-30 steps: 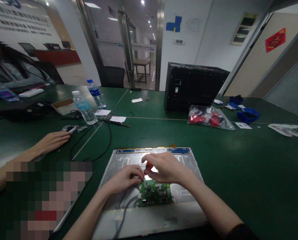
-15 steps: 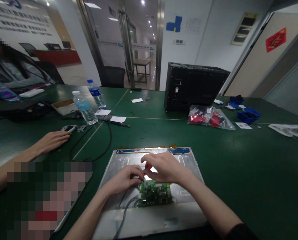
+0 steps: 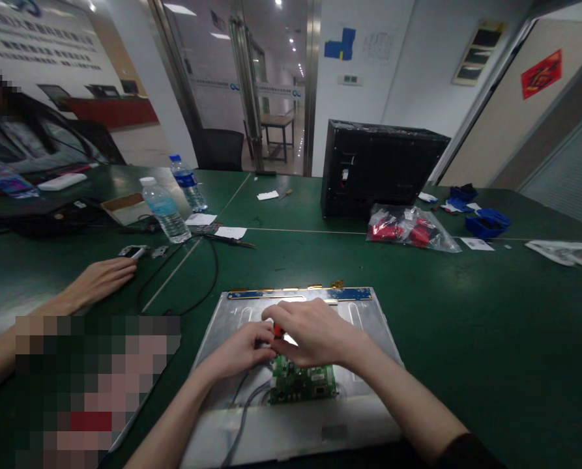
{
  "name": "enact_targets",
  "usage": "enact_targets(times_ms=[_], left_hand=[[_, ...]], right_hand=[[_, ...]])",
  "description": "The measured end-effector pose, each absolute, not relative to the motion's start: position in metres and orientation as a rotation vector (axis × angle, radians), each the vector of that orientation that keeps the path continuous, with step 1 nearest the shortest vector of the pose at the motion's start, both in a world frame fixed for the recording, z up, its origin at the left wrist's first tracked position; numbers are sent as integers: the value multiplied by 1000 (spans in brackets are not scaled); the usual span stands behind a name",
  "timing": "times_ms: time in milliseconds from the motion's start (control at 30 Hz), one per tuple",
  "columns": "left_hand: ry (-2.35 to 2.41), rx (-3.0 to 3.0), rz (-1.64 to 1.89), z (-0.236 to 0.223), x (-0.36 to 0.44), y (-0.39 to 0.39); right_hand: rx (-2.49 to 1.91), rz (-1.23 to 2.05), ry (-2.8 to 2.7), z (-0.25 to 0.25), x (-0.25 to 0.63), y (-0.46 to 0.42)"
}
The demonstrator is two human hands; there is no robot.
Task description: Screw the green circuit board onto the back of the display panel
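Note:
A display panel (image 3: 363, 417) lies metal back up on the table in front of me. On it sits a green circuit board (image 3: 305, 383), with grey cables (image 3: 244, 417) running off its left side. My right hand (image 3: 313, 332) is closed round the red and black handle of a screwdriver (image 3: 278, 331), over the board's upper left part. The screwdriver's tip is hidden by my fingers. My left hand (image 3: 244, 348) is beside it, fingertips pinched at the board's upper left corner. What they pinch, if anything, is hidden.
A co-worker's hand (image 3: 107, 280) rests on the table at left, near a small device (image 3: 133, 251). Water bottles (image 3: 166, 212) and a black cable (image 3: 216, 273) are beyond it. A black monitor-like case (image 3: 383, 172) and a bag of red parts (image 3: 410, 229) stand at the back right.
My right hand has shifted slightly left with the screwdriver and covers more of the board's top. My left hand has moved slightly left, still pinched.

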State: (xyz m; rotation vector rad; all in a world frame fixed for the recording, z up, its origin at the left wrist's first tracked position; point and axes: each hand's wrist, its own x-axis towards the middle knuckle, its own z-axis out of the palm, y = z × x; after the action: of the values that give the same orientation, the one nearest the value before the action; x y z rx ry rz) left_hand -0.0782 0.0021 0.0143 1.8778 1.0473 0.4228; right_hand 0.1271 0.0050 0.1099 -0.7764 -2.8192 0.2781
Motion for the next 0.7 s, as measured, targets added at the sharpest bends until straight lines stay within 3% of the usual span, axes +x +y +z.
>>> enact_targets(times_ms=[700], left_hand=[[1077,1862,432,17,-76,0]], right_hand=[[-836,232,-2746,98,124,12]])
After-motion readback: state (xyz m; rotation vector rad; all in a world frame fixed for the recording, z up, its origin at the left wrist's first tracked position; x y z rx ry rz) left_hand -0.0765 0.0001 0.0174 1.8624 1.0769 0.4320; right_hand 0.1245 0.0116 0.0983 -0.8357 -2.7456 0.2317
